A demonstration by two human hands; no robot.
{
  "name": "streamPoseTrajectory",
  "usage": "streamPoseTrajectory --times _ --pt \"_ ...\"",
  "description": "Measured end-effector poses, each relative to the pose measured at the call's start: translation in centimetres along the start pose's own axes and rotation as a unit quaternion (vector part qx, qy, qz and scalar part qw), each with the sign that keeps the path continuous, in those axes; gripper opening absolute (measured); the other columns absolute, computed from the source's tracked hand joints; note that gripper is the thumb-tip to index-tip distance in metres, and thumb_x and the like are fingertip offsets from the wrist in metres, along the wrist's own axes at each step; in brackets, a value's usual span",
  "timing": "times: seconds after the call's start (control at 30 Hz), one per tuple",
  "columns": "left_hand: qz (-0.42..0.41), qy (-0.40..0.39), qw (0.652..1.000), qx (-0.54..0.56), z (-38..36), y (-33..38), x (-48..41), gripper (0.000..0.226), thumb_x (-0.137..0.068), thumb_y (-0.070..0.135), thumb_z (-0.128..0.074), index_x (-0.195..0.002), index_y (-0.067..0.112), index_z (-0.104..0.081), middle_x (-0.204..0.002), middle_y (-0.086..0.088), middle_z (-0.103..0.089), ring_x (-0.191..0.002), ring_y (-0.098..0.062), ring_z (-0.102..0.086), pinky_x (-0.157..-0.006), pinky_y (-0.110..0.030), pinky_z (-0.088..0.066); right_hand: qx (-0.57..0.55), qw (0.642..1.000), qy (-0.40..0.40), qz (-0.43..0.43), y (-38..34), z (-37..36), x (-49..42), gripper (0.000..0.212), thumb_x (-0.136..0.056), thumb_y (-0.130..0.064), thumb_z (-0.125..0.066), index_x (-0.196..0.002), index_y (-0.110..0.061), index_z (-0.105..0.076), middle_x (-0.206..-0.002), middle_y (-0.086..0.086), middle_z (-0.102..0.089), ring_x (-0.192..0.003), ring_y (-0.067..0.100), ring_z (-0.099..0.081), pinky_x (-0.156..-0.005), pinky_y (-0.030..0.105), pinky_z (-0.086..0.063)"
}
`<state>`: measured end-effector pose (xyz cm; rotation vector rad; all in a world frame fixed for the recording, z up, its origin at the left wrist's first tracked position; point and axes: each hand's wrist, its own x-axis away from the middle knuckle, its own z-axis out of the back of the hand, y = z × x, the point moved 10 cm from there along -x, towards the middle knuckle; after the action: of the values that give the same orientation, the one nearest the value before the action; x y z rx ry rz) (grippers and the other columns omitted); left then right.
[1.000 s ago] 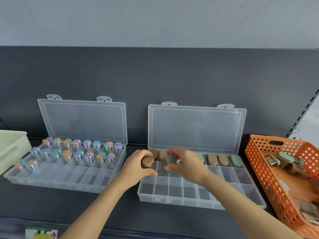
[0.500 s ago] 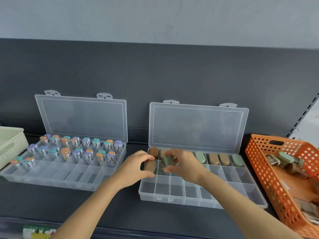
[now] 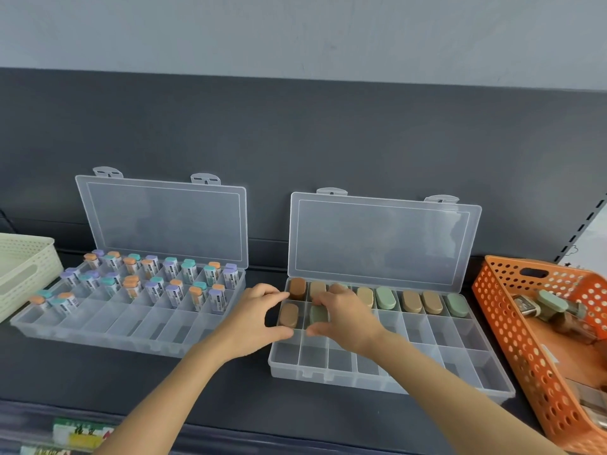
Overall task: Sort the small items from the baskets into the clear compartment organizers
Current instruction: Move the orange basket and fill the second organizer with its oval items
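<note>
Both hands are in the right organizer (image 3: 460,372) on the dark shelf (image 3: 230,389). The left hand (image 3: 256,320) arches a wide grip round a tan piece (image 3: 289,315) lying in the second row's end compartment at 9 o'clock, while the right hand (image 3: 348,318) covers a green piece (image 3: 318,314) in the next compartment, and I cannot tell whether it is pinching it. At 12 o'clock, a back row of pieces (image 3: 410,302) and the upright lid (image 3: 377,241) stand just behind the fingers. Out at 9 o'clock sit the left organizer (image 3: 98,326) of capped bottles (image 3: 174,292) and a cream basket (image 3: 23,270), and at 3 o'clock the orange basket (image 3: 512,339).
</note>
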<state>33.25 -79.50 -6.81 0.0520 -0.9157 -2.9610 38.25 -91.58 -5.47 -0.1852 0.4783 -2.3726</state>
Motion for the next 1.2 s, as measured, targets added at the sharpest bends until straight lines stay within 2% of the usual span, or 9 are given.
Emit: streamPoseTrajectory --times 0.17,0.33,0.47,0.63,0.73,0.87,1.0,1.1,1.2 --pt "0.003 -0.004 1.0 0.003 0.5 0.3 0.5 0.066 -0.084 0.039 -0.069 -0.142 0.029 -0.04 -0.137 0.015 -0.035 -0.121 0.0 -0.03 -0.102 -0.023 -0.031 -0.01 1.0 -0.005 -0.005 0.2 -0.2 0.2 0.052 -0.077 -0.045 -0.072 -0.117 -0.017 -0.056 -0.112 0.005 -0.053 -0.09 0.016 -0.042 -0.079 0.025 -0.039" --pt "-0.021 0.0 1.0 -0.002 0.6 2.1 0.4 0.065 -0.084 0.04 -0.069 -0.142 0.031 -0.041 -0.136 0.019 -0.037 -0.123 0.001 -0.032 -0.102 -0.021 -0.031 -0.051 0.998 0.025 0.003 0.8 2.2 1.7 0.063 -0.078 -0.04 -0.073 -0.133 -0.018 -0.051 -0.127 0.005 -0.051 -0.111 0.022 -0.052 -0.095 0.029 -0.043" --pt "-0.059 0.004 0.998 -0.005 0.3 5.3 -0.2 0.062 -0.082 0.041 -0.069 -0.138 0.033 -0.044 -0.133 0.023 -0.037 -0.123 0.004 -0.033 -0.104 -0.019 -0.03 -0.033 0.997 0.075 -0.005 3.2 5.4 3.9 0.054 -0.085 -0.032 -0.069 -0.134 -0.018 -0.05 -0.129 0.003 -0.051 -0.105 0.019 -0.055 -0.085 0.02 -0.041" --pt "-0.114 -0.014 0.993 -0.01 -1.4 11.0 -1.2 0.049 -0.077 0.052 -0.067 -0.122 0.038 -0.053 -0.124 0.028 -0.043 -0.118 0.002 -0.041 -0.105 -0.029 -0.037 -0.028 0.991 0.119 -0.054 7.5 8.9 7.7 0.047 -0.088 -0.029 -0.065 -0.132 -0.02 -0.052 -0.126 0.0 -0.055 -0.098 0.013 -0.057 -0.084 0.018 -0.043" --pt "-0.15 -0.018 0.988 -0.023 -2.5 15.0 -2.0 0.049 -0.082 0.046 -0.068 -0.127 0.038 -0.05 -0.127 0.029 -0.041 -0.114 0.006 -0.04 -0.1 -0.016 -0.034 -0.019 0.987 0.135 -0.079 10.1 10.8 10.1 0.043 -0.089 -0.029 -0.063 -0.131 -0.02 -0.054 -0.128 -0.001 -0.055 -0.104 0.012 -0.057 -0.086 0.016 -0.043" --pt "-0.196 -0.052 0.979 -0.016 -4.9 20.3 -2.9 0.057 -0.083 0.044 -0.067 -0.135 0.037 -0.045 -0.133 0.023 -0.041 -0.116 0.004 -0.042 -0.1 -0.019 -0.037 -0.008 0.981 0.153 -0.115 13.7 13.5 13.8 0.038 -0.09 -0.025 -0.062 -0.127 -0.02 -0.057 -0.127 -0.003 -0.055 -0.103 0.01 -0.054 -0.081 0.014 -0.042" --pt "-0.235 -0.082 0.968 -0.017 -7.7 25.4 -3.8 0.059 -0.085 0.043 -0.065 -0.138 0.036 -0.042 -0.138 0.019 -0.042 -0.122 -0.001 -0.043 -0.103 -0.024 -0.04 0.025 0.973 0.163 -0.162 18.1 15.8 17.5 0.041 -0.09 -0.029 -0.061 -0.13 -0.023 -0.055 -0.134 -0.005 -0.052 -0.115 0.012 -0.053 -0.089 0.018 -0.045" --pt "-0.269 -0.096 0.958 -0.032 -9.6 29.2 -4.4 0.061 -0.086 0.041 -0.064 -0.142 0.033 -0.04 -0.142 0.017 -0.04 -0.127 -0.001 -0.04 -0.104 -0.019 -0.034 0.043 0.964 0.143 -0.22 22.1 16.8 20.0 0.044 -0.089 -0.028 -0.063 -0.132 -0.023 -0.053 -0.136 -0.004 -0.05 -0.117 0.015 -0.053 -0.092 0.023 -0.046" --pt "-0.295 -0.114 0.947 -0.052 -11.5 32.5 -5.1 0.061 -0.088 0.04 -0.063 -0.143 0.029 -0.04 -0.142 0.013 -0.04 -0.128 -0.003 -0.039 -0.105 -0.022 -0.034 0.065 0.96 0.111 -0.248 25.4 17.4 22.2 0.043 -0.088 -0.025 -0.063 -0.13 -0.024 -0.055 -0.133 -0.001 -0.05 -0.111 0.015 -0.053 -0.088 0.024 -0.046"
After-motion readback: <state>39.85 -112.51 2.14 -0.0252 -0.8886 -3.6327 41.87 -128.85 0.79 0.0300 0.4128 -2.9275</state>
